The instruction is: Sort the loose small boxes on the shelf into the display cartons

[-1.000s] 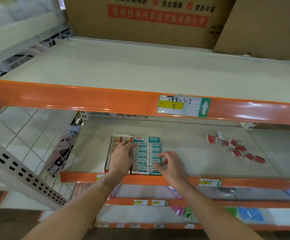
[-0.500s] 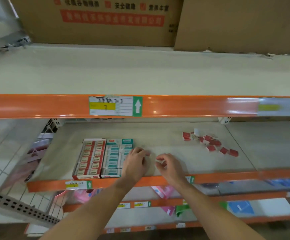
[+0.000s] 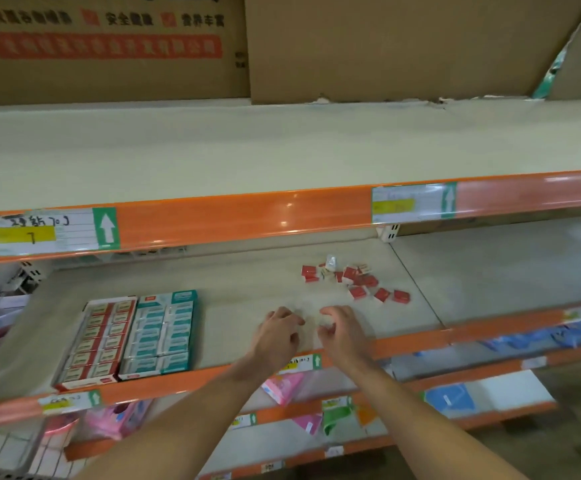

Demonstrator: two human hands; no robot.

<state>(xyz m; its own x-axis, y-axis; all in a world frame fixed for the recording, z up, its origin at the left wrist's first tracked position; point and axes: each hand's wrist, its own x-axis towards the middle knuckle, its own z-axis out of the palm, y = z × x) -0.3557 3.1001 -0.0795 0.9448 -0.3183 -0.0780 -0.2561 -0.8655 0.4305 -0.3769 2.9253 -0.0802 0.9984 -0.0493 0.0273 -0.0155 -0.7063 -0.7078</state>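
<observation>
Hovering low over bare shelf (image 3: pixel 233 282), left hand (image 3: pixel 277 336) and right hand (image 3: pixel 342 332) side by side, fingers loosely curled, pinching nothing. Lying beyond and rightward of the fingertips: loose red boxes (image 3: pixel 354 280), scatter trailing right and nearer; right hand closer. Sitting well leftward: red carton (image 3: pixel 96 342), teal carton (image 3: pixel 162 329).

Person, two forearms in view: left hand (image 3: pixel 277 336) and right hand (image 3: pixel 342 332) bare; no sleeves, gloves, rings, watch or wristbands visible.
</observation>
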